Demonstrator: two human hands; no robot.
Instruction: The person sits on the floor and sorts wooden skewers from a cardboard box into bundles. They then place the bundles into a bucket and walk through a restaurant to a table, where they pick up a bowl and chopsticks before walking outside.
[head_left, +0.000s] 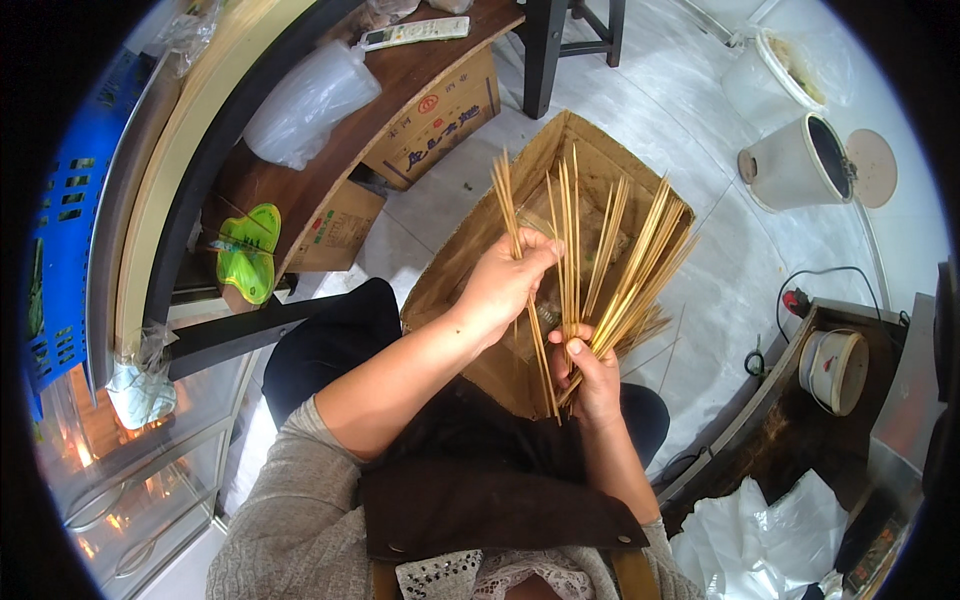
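Observation:
Thin bamboo skewers (637, 277) fan out from my right hand (592, 367), which grips the larger bunch near its lower end. My left hand (510, 281) holds a smaller bundle of skewers (504, 191) in its palm, and its thumb and index finger meet at one skewer at the left side of the fan. Both hands are over an open cardboard box (457, 270) in front of my knees. More loose skewers (649, 330) show beyond the right hand at the box's right side. The box's bottom is partly hidden by the hands and skewers.
On the left, a wooden shelf (300, 195) bears a roll of plastic bags (311, 105), a remote control (416, 32) and a green fan-shaped item (247, 255). Cardboard cartons (442, 112) stand beneath it. Buckets (787, 161) are at the far right, with a low wooden cabinet (765, 382) nearer.

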